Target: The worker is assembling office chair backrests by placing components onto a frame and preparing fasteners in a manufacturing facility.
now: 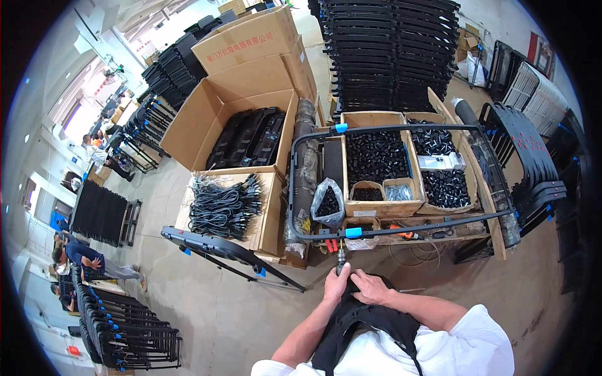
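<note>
My left hand (337, 283) is closed around the lower end of a grey power tool (342, 257) that points up at a black tube frame (389, 230). My right hand (371, 288) lies beside it, fingers curled on the black apron (357, 319) at my chest. The frame rests across a wooden tray (382, 207) divided into compartments full of small black parts. Blue clips (353, 232) sit on the frame's near bar and far bar. A clear bag of black parts (328, 202) leans at the tray's left side.
Open cardboard boxes hold black cables (226, 205) and black moulded pieces (248, 136). Another black frame (226, 250) lies tilted at the left. Tall stacks of black frames (392, 50) stand behind; more racks (125, 332) at lower left. People (88, 258) work at far left.
</note>
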Available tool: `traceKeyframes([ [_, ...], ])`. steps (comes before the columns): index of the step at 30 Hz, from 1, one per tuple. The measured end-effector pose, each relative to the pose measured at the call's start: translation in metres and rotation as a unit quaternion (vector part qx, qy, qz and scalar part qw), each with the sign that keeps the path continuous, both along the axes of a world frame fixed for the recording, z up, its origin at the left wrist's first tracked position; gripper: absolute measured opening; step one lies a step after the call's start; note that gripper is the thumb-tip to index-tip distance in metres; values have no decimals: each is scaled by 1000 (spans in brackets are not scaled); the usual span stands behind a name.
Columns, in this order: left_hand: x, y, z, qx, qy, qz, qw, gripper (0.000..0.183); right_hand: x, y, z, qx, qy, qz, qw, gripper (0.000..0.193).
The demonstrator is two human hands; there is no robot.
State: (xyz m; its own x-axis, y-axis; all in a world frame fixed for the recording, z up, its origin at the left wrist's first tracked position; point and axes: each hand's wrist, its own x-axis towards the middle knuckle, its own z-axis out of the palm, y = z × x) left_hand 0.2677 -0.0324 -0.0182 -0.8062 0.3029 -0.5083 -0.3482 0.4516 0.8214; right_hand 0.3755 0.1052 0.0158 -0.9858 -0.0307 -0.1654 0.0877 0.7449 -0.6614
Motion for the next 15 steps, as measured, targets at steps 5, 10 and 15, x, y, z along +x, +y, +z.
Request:
traceKeyframes([
  [5, 4, -4, -6, 1, -4, -2, 1000, 57, 3, -1, 1, 7, 13, 14, 1000, 49],
  [10, 10, -7, -15, 0, 7, 2, 1000, 60, 9, -2, 0, 11, 16, 26, 999, 49],
  [15, 29, -7, -17, 47, -11, 27, 998, 55, 25, 1, -11, 23, 38, 28, 999, 54],
])
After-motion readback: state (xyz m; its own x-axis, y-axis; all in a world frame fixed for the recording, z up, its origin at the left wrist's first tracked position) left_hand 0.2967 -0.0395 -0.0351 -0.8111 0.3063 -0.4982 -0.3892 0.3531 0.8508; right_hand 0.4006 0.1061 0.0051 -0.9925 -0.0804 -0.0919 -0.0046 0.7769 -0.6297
